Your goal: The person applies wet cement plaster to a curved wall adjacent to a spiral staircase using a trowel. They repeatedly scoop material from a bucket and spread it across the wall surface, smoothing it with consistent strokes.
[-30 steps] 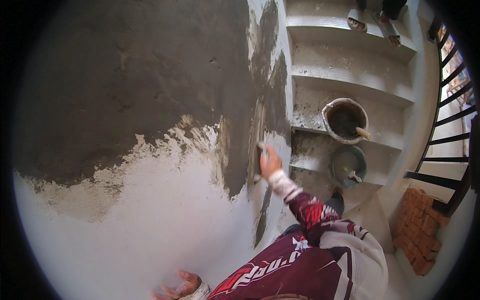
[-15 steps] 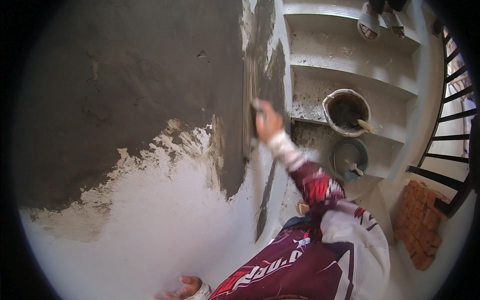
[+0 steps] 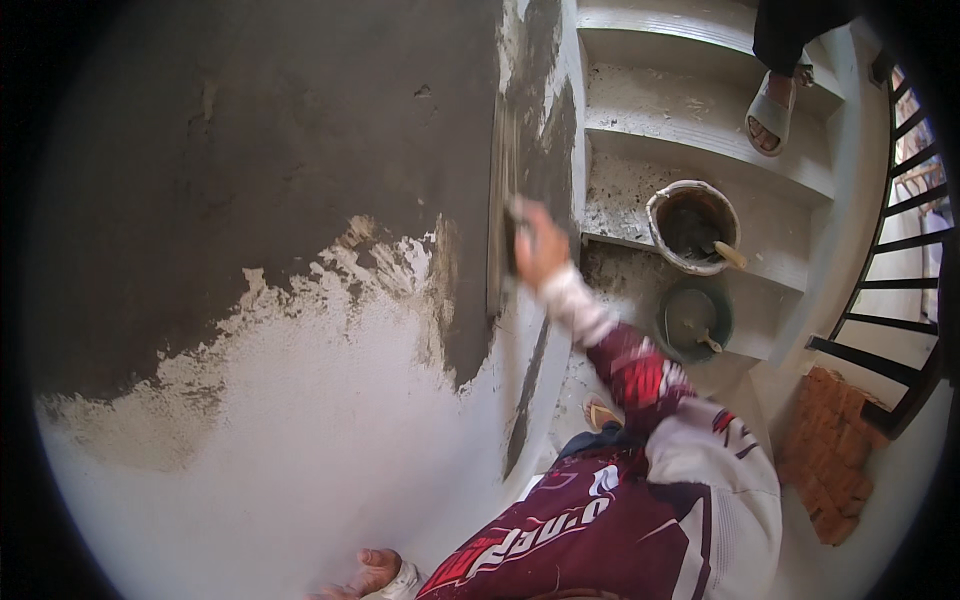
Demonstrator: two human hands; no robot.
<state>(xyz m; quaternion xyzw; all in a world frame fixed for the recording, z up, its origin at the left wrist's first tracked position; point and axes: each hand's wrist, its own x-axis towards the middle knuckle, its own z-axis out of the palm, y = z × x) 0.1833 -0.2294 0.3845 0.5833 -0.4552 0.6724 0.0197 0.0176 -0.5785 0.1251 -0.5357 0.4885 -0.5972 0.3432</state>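
My right hand (image 3: 543, 245) is closed round the grip of a long plastering trowel (image 3: 494, 265). The trowel's narrow blade stands upright in the picture, against the wall's edge where wet grey plaster (image 3: 300, 130) meets a streaked strip. Motion smears the hand and blade a little. Low in the picture, my left hand (image 3: 368, 574) is beside the bare white wall (image 3: 300, 430), thumb and fingers apart and nothing in them. The lower frame edge cuts part of it off, and I cannot tell whether it touches the wall.
On the stairs (image 3: 700, 95) to the right stand a white-rimmed bucket (image 3: 652, 215) of grey mix with a handled tool and a dark basin (image 3: 728, 325) with a brush-like tool. A person's sandalled foot (image 3: 770, 118) is higher up. Black railing (image 3: 915, 285) and stacked bricks (image 3: 828, 455) lie farther right.
The other person's foot has come down the stairs, with more dark trouser leg showing. My right hand and trowel stay at nearly the same place on the wall; the view has shifted slightly.
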